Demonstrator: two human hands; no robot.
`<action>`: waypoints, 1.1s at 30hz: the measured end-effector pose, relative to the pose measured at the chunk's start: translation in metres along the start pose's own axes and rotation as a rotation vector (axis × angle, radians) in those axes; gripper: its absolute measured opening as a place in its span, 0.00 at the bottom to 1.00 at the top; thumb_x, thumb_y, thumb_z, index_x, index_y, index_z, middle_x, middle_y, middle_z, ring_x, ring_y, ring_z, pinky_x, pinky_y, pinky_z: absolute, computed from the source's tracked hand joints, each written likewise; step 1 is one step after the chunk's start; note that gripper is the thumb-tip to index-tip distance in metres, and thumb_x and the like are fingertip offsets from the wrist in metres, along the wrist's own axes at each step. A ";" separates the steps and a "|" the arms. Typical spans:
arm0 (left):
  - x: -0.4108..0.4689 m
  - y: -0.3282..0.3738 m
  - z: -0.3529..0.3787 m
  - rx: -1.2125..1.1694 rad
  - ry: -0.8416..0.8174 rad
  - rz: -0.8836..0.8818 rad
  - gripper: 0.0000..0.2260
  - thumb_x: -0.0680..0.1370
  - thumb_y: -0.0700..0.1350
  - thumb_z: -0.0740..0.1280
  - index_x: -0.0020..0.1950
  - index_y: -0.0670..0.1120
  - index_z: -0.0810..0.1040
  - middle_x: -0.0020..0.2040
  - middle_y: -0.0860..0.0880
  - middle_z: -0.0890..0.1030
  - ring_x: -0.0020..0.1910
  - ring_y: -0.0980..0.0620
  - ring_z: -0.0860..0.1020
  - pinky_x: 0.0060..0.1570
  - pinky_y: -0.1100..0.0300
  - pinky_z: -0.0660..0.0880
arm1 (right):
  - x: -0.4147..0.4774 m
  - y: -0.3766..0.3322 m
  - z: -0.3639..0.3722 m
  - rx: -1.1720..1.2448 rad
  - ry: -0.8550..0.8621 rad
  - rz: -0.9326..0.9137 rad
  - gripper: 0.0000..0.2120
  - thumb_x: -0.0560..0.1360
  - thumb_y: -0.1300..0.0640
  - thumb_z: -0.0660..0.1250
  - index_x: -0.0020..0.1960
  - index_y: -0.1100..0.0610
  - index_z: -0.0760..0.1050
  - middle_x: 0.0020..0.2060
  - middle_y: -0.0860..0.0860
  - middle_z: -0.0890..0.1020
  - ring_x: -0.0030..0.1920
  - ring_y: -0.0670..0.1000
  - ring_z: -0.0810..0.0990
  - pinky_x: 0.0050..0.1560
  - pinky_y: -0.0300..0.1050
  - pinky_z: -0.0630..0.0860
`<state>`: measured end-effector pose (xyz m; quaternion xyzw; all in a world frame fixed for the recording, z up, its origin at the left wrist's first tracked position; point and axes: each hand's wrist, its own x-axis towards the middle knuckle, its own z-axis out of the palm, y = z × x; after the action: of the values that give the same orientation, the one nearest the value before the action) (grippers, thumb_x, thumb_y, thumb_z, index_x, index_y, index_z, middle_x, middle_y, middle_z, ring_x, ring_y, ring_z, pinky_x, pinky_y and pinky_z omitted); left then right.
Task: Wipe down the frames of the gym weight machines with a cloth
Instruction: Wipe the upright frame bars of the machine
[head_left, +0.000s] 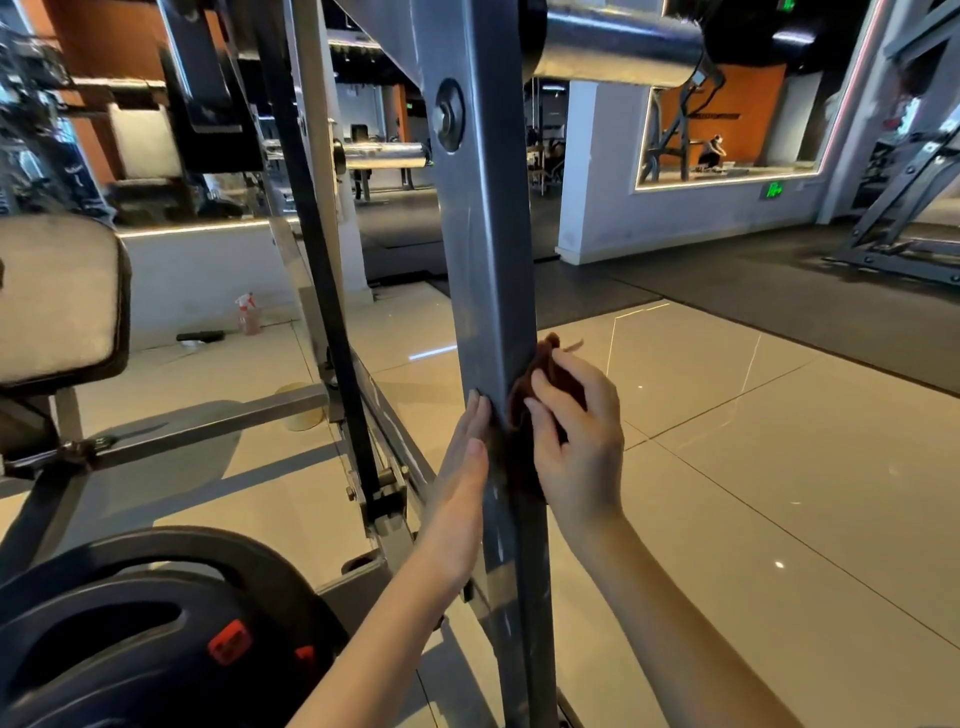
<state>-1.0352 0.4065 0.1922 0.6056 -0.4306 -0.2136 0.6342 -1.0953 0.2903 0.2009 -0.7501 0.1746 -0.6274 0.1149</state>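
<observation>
A grey steel upright post (488, 249) of a weight machine stands straight in front of me. My right hand (576, 436) grips a dark red-brown cloth (524, 405) and presses it against the post's right face at mid height. My left hand (465, 457) lies flat with straight fingers against the post's left face, level with the cloth. Part of the cloth is hidden behind my right hand and the post.
A black weight plate (156, 623) with red markings sits at the lower left. A padded seat (57, 296) and a chrome plate sleeve (618, 41) are nearby. A spray bottle (248, 314) stands on the tiled floor by the wall. Black rubber flooring lies to the right.
</observation>
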 end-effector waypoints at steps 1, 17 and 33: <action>0.001 0.000 0.000 -0.003 0.001 -0.003 0.23 0.82 0.60 0.47 0.77 0.58 0.55 0.75 0.66 0.56 0.63 0.83 0.56 0.55 0.86 0.56 | 0.013 -0.001 0.002 0.009 0.026 0.002 0.13 0.77 0.59 0.63 0.56 0.64 0.80 0.59 0.59 0.78 0.62 0.56 0.75 0.65 0.43 0.72; 0.000 -0.001 0.001 0.023 0.024 0.006 0.26 0.77 0.61 0.48 0.76 0.61 0.57 0.74 0.70 0.55 0.68 0.79 0.54 0.57 0.86 0.53 | -0.017 0.002 0.002 0.017 -0.011 -0.038 0.13 0.77 0.59 0.63 0.57 0.63 0.80 0.61 0.55 0.76 0.63 0.57 0.75 0.63 0.49 0.75; 0.023 0.016 -0.001 -0.002 0.091 0.091 0.31 0.77 0.66 0.48 0.77 0.56 0.58 0.76 0.63 0.58 0.68 0.77 0.57 0.57 0.85 0.56 | 0.016 -0.006 0.001 -0.022 -0.015 -0.224 0.12 0.78 0.62 0.64 0.57 0.65 0.80 0.60 0.59 0.79 0.64 0.58 0.75 0.67 0.48 0.72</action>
<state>-1.0259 0.3923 0.2146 0.5938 -0.4279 -0.1573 0.6630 -1.0915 0.2890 0.2177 -0.7708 0.0957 -0.6287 0.0370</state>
